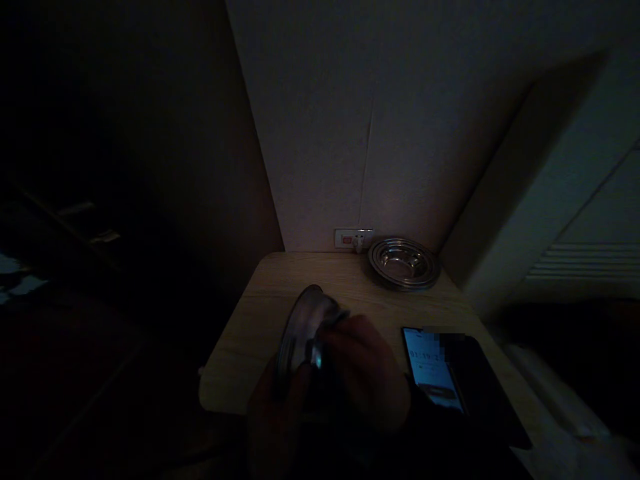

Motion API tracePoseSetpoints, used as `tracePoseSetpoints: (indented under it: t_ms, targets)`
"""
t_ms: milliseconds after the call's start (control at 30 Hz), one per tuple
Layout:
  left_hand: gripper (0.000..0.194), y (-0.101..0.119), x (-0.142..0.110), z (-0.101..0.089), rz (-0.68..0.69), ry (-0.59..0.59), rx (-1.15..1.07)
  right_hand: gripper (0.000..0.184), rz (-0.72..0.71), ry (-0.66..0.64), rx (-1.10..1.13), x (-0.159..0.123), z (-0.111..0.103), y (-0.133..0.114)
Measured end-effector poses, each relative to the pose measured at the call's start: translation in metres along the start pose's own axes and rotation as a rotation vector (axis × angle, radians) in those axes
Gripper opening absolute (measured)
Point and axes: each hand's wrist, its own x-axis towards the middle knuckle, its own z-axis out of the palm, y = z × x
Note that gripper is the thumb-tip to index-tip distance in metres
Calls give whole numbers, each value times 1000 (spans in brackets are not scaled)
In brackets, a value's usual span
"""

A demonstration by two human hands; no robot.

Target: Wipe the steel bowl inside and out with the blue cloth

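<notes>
A shiny steel bowl (306,320) is held tilted on its edge above the front of the small wooden table. My left hand (276,407) grips its lower rim, with the thumb over the inner side. My right hand (367,363) is at the bowl's inner face, its fingers bent together and blurred. A small greyish edge shows at those fingertips, perhaps cloth, but the dimness hides what it is. At the table's back right rests a stack of steel bowls (403,261) with wide rims.
To the right of my hands lies a lit phone (433,370) on a dark flat case (487,387). A wall socket (353,239) with a plug sits just above the back edge of the wooden table (240,347). Walls enclose the back, and the room is very dark.
</notes>
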Motion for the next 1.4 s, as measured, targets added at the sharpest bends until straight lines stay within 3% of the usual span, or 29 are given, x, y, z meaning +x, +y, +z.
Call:
tracePoseSetpoints:
  t_ms: [67,167,267,367,500,567,600,667,700,800,900,1033,1133,1400]
  targets:
    - [46,-1,0,0,26,-19,-9,25,-34,-47,39,2,0,0]
    - [45,-4,0,0,20,-10,-33,23,21,27,9,5,-2,0]
    - [46,-6,-1,0,-20,14,-34,23,-55,-72,44,10,-3,2]
    - [48,-3,-4,0,-39,16,14,23,3,18,-10,13,-5,4]
    - [44,-3,-7,1,-64,-8,-38,22,-62,-100,39,16,-7,6]
    - [45,-4,-8,3,-53,-27,-38,22,-41,-19,-6,17,-8,5]
    - [43,-5,-8,3,-43,17,-53,22,-34,-18,-10,17,-8,5]
    - [41,-4,-6,3,-18,94,-67,22,-64,-139,67,17,-7,4]
    - [42,-3,-5,2,-25,74,-51,22,-78,-140,96,16,-6,3]
    - [43,0,-1,-1,-44,2,-26,23,5,-25,56,15,-1,3]
    - [46,-1,0,-4,-85,17,-30,22,-100,-140,114,15,2,2]
    - [50,-11,1,-4,-147,48,-52,22,85,-38,86,14,6,2]
    - [50,-18,5,-5,-142,109,-19,22,0,-113,120,14,10,6]
    - [50,-27,6,-7,-85,122,-45,19,278,52,125,15,-3,51]
